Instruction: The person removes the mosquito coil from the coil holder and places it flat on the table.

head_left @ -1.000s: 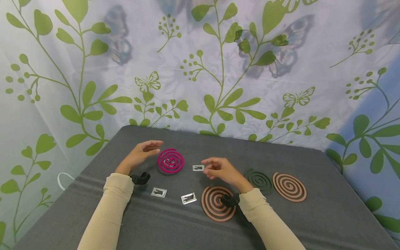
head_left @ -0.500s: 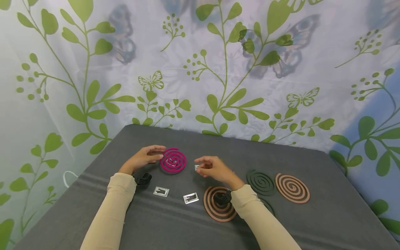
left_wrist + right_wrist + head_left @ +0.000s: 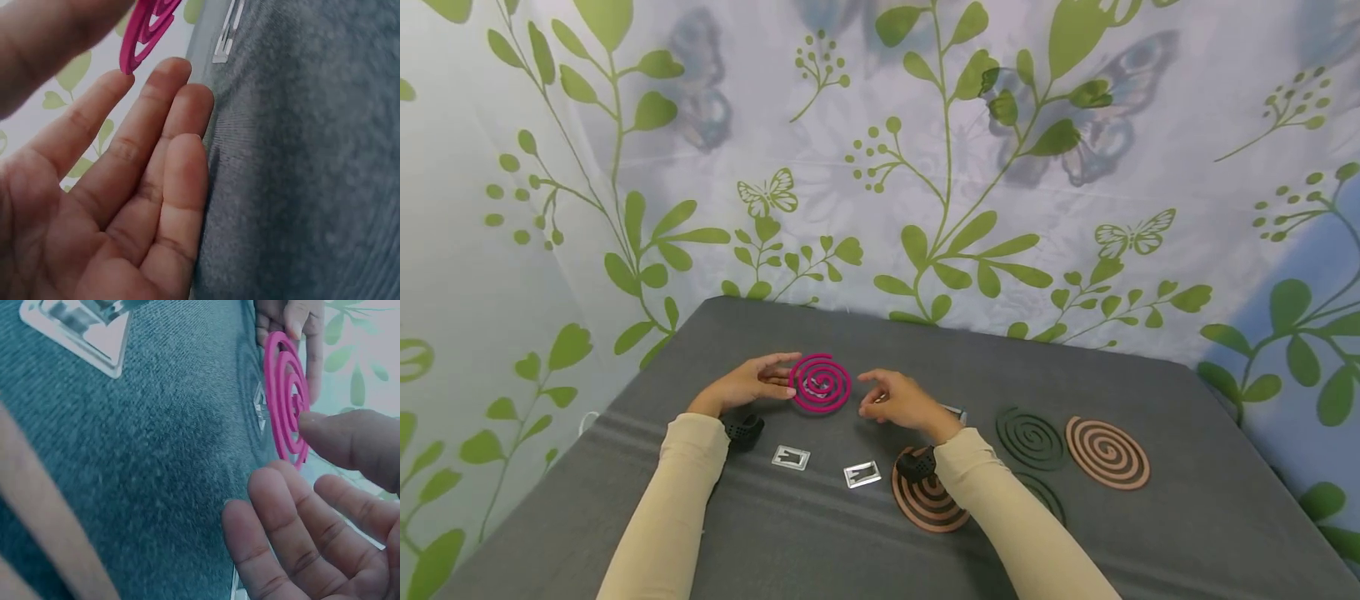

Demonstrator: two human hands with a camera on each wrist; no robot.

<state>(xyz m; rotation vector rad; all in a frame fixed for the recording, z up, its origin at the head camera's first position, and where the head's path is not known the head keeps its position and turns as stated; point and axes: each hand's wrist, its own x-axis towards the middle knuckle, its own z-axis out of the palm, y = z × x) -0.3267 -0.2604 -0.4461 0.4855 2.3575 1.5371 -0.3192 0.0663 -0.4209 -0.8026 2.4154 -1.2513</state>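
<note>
Table: your grey cloth-covered table [image 3: 1187, 500] carries everything, with a leaf-print curtain [image 3: 925, 167] behind it.
Left hand: your left hand [image 3: 751, 385] lies relaxed, fingers straight, tips touching the pink coil's left edge.
Right hand: your right hand [image 3: 898, 402] is loosely curled just right of the coil; the thumb appears to meet its rim, but you grip nothing.
Pink coil: pink coil [image 3: 820, 382] sits between your hands, on a metal stand.
Other coils: brown coil [image 3: 1107, 452], dark green coil [image 3: 1032, 437], second brown coil [image 3: 925, 500] under your right sleeve.
Stands: two spare metal stands [image 3: 791, 457] [image 3: 862, 473] lie near your wrists.
</note>
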